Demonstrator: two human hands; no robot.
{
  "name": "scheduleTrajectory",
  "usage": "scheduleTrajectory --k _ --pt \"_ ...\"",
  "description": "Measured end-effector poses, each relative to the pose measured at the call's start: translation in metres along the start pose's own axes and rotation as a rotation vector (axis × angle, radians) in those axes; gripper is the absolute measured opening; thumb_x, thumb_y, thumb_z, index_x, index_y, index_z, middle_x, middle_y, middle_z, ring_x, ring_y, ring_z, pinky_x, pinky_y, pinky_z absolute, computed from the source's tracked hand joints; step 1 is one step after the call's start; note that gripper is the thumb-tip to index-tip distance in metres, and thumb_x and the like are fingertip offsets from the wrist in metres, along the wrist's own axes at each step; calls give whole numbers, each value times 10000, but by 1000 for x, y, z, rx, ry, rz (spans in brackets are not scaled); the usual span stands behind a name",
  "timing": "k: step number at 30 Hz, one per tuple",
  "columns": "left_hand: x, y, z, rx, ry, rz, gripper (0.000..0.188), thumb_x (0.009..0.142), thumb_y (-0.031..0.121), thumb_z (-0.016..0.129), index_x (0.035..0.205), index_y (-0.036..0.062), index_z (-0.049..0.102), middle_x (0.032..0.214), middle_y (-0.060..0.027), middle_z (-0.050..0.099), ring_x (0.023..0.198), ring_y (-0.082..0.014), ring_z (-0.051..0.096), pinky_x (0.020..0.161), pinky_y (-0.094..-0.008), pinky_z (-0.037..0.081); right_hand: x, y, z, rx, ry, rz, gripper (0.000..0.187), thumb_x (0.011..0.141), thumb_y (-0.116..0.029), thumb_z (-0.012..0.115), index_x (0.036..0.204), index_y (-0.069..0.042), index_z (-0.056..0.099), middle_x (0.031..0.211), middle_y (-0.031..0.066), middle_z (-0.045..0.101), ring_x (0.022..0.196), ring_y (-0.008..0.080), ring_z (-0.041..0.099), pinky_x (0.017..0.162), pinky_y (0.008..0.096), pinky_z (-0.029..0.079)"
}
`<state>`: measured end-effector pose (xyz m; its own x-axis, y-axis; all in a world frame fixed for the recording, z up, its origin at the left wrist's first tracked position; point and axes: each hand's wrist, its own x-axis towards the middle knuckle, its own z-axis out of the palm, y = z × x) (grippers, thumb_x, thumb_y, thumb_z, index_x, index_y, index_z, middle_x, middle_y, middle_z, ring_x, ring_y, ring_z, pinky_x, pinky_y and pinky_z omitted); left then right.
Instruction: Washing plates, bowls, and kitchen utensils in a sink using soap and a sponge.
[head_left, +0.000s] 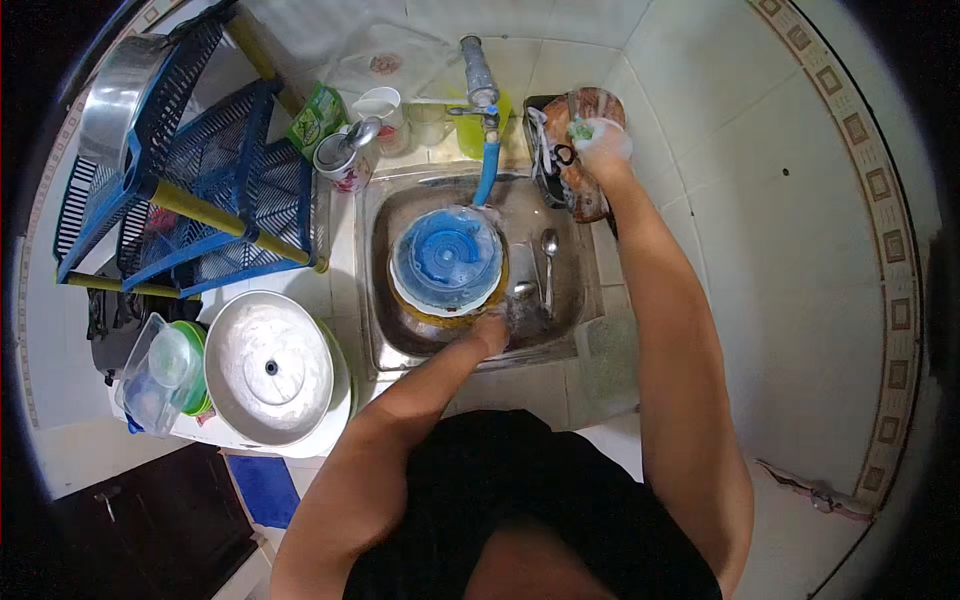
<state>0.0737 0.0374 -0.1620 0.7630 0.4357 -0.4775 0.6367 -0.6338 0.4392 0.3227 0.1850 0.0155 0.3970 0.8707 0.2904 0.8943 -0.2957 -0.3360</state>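
Pale tiled walls [790,200] stand behind a blue rack [190,140] at far left and a steel sink [367,290]. Inside the sink, the left hand [490,332] is at the near side of a blue basin [447,255]; far right, the right hand [603,148] is in white foam [612,133] over a brown board [588,203], and I cannot tell either hand's finger grip.

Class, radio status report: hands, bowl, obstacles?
Left hand: near round blue plastic bowl. Right hand: sudsy, at brown wooden board. Nearby: shiny metal spoon, bowl's right.
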Motion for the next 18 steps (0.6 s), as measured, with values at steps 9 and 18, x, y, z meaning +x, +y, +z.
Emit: scheduleTrajectory --k 9,18 --pt "9 21 -13 -28 136 -211 220 789 94 484 918 4 638 928 -215 624 848 -329 626 736 -406 504 -45 -23 -24 334 199 -327 146 713 -222 644 835 -147 670 868 71 643 861 257 596 762 361 477" --pt "14 25 -16 -237 56 -438 244 801 202 532 969 66 644 974 -152 639 902 -291 629 750 -391 510 -114 -22 -50 469 -140 -117 131 702 -161 624 819 -142 679 976 41 630 940 211 589 818 302 455"
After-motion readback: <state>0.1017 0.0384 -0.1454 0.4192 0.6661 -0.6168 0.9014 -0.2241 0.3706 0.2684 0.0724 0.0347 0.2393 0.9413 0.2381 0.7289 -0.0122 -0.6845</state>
